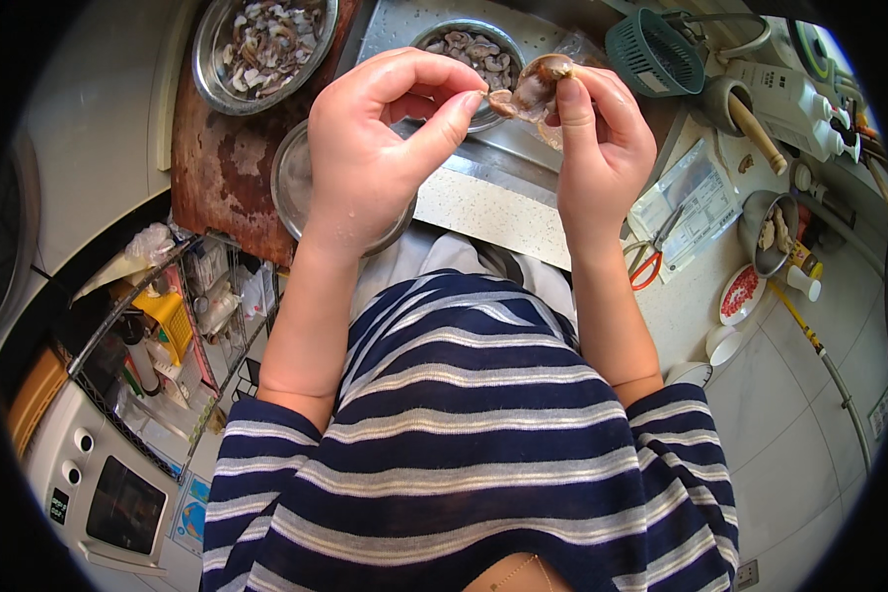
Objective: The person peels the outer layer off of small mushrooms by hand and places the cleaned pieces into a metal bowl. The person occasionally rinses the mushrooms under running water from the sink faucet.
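Between my hands, above the sink, is a soft, wet, brownish piece of seafood (530,95), its exact kind unclear. My right hand (599,133) pinches its upper right side between thumb and fingers. The thumb and forefinger of my left hand (392,133) pinch at its thin left end. Behind it, a round metal bowl (516,53) in the sink holds similar greyish pieces. A larger metal bowl (206,83) of pale and brown pieces stands on the stained wooden board at the upper left. Below my left hand is another metal bowl (290,189), mostly hidden by the hand and wrist.
A green plastic basket (647,55) stands at the sink's right. On the right counter are a mortar with a wooden pestle (755,133), red-handled scissors (647,268) on a plastic packet (703,200), a metal bowl (751,229) and a white plate (727,312). A wire rack (137,292) stands lower left.
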### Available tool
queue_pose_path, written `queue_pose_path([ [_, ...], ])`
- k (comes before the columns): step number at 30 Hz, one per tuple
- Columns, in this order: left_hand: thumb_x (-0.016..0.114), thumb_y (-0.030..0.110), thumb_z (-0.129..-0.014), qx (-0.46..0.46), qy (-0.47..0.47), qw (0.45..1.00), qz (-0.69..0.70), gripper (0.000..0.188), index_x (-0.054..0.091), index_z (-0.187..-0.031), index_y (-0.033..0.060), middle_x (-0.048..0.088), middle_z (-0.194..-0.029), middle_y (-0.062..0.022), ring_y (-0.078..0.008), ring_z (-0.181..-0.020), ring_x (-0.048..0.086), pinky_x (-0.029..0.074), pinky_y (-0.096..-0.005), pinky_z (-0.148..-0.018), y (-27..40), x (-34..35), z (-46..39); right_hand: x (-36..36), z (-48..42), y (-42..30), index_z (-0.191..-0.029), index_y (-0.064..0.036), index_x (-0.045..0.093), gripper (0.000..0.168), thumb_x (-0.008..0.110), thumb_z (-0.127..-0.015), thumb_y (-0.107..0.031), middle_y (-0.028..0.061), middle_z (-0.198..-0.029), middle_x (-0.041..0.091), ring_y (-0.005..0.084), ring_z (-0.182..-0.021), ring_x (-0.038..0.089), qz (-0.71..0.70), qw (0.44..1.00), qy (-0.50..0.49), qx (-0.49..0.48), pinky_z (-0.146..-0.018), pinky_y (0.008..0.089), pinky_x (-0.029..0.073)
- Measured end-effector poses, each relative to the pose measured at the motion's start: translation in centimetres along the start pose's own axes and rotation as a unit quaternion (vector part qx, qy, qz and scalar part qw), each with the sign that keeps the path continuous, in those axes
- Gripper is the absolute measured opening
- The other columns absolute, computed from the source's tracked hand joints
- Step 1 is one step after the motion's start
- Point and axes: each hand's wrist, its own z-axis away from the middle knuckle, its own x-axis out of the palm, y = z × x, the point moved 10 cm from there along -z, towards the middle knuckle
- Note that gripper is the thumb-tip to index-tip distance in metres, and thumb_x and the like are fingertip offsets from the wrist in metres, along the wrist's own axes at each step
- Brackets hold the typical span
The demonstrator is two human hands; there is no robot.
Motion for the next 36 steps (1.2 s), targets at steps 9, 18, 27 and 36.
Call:
queue_pose_path([
  [9, 0.068, -0.005, -0.085, 0.053, -0.061, 0.993, -0.090, 0.010, 0.068, -0.094, -0.0029, 0.066, -0.094, -0.0066, -0.0113, -0.082, 0.064, 0.052, -0.0215, -0.073, 1.4, 1.1, 0.4, 0.9, 0.1, -1.1, -0.095, 0.003, 0.071, 0.012, 0.069, -0.092, -0.009, 0.0052, -0.083, 0.066, 0.0095, -0.070, 0.058, -0.012, 0.999, -0.032, -0.005, -0.062, 0.0210, 0.045],
  [18, 0.070, -0.005, -0.077, 0.117, -0.075, 0.983, -0.118, 0.014, 0.071, -0.089, 0.0006, 0.066, -0.084, -0.0062, -0.0131, -0.072, 0.062, 0.050, -0.0237, -0.064, 2.8, 1.8, 1.1, 1.4, 1.2, 0.8, -0.097, 0.003, 0.072, 0.015, 0.068, -0.096, -0.012, 0.0027, -0.082, 0.068, 0.0061, -0.066, 0.057, -0.148, 0.981, -0.020, 0.127, -0.058, 0.0195, 0.045],
  [27, 0.071, -0.007, -0.074, 0.157, -0.081, 0.974, -0.141, 0.017, 0.072, -0.089, 0.0022, 0.066, -0.083, -0.0064, -0.0141, -0.070, 0.060, 0.048, -0.0251, -0.061, 3.6, 2.1, 1.4, 1.4, 1.0, 0.3, -0.101, 0.003, 0.071, 0.016, 0.068, -0.096, -0.012, 0.0052, -0.089, 0.070, 0.0090, -0.073, 0.064, -0.199, 0.975, 0.002, 0.100, -0.063, 0.0215, 0.051],
  [36, 0.071, -0.002, -0.078, 0.094, -0.006, 0.978, -0.188, 0.010, 0.070, -0.088, 0.0000, 0.068, -0.080, -0.0091, -0.0181, -0.068, 0.066, 0.053, -0.0279, -0.062, 2.3, 1.0, 1.1, 2.2, 1.1, 0.4, -0.101, 0.004, 0.068, 0.010, 0.069, -0.091, -0.001, 0.0073, -0.092, 0.070, 0.0111, -0.080, 0.067, -0.192, 0.971, -0.018, 0.143, -0.074, 0.0233, 0.057],
])
